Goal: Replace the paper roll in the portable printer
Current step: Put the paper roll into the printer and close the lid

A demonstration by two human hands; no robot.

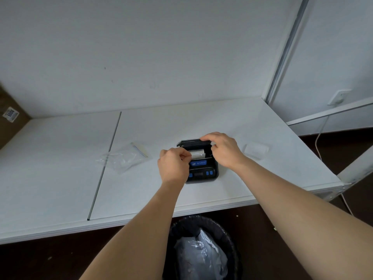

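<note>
A small black portable printer [203, 170] with blue buttons lies on the white table [153, 190], its lid [189, 142] tipped open at the back. A white paper roll [197, 155] sits in the open bay. My left hand [174, 165] is at the printer's left side, fingers curled and pinching the left end of the roll. My right hand [223, 149] reaches over the right side, its fingers curled over the top edge of the open lid. The right part of the bay is hidden behind that hand.
An empty clear zip bag [123, 157] lies left of the printer. A small clear wrapper [256, 150] lies to its right. Below the table's front edge stands a black bin [203, 247] with a plastic bag inside. A cardboard box [10, 116] is at the far left.
</note>
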